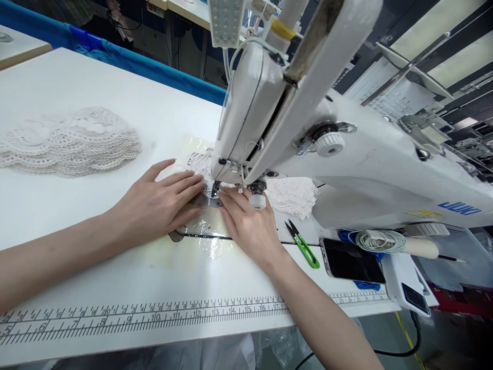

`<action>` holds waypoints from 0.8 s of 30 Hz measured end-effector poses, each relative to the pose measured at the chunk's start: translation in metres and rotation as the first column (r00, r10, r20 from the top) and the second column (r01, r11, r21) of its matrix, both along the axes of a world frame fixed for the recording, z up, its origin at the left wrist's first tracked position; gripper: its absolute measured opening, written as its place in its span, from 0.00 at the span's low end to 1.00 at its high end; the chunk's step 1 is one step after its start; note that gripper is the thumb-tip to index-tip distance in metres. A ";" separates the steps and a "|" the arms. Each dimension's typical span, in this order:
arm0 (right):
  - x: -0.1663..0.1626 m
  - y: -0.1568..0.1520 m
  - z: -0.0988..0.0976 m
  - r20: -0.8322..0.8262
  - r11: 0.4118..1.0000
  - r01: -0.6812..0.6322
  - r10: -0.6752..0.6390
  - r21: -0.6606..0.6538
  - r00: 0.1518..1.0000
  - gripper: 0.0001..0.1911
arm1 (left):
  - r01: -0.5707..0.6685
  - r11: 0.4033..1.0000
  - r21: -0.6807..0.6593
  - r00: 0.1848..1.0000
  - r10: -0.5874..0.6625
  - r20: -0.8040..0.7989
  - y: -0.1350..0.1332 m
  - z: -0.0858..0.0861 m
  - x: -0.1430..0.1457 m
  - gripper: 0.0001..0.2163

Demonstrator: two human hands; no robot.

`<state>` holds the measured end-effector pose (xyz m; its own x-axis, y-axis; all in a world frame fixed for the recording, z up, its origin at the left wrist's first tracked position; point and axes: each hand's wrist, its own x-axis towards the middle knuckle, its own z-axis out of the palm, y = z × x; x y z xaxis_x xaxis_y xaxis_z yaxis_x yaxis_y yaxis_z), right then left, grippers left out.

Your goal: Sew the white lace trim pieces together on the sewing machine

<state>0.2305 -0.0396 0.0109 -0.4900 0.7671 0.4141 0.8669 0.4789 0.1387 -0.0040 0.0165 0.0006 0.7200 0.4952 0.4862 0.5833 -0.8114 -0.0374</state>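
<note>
My left hand [162,203] lies flat on the table, fingers stretched toward the needle of the white sewing machine [346,154], pressing a white lace piece [200,164]. My right hand [248,223] rests flat just right of the needle, fingers extended on the same lace by the presser foot [215,190]. More lace [295,198] shows behind the machine head.
A stack of white lace pieces [69,144] sits at the left. Green thread snips [304,246], a black phone [352,259] and a coiled white cable [379,240] lie right of my hands. A printed ruler [154,313] runs along the table's front edge.
</note>
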 end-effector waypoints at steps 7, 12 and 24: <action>-0.013 -0.013 0.008 -0.163 0.991 -0.124 0.113 -0.055 0.980 0.23 | 0.015 0.983 0.185 0.999 -0.022 0.033 -0.008 0.008 -0.007 0.11; -0.017 -0.015 0.007 -0.204 0.964 -0.213 0.179 -0.160 0.962 0.22 | 0.112 0.990 -0.083 0.993 -0.109 0.036 0.005 -0.004 -0.007 0.18; -0.017 -0.014 0.003 -0.204 0.952 -0.250 0.214 -0.174 0.955 0.19 | -0.104 0.995 -0.013 0.992 0.102 -0.074 0.015 0.002 0.002 0.21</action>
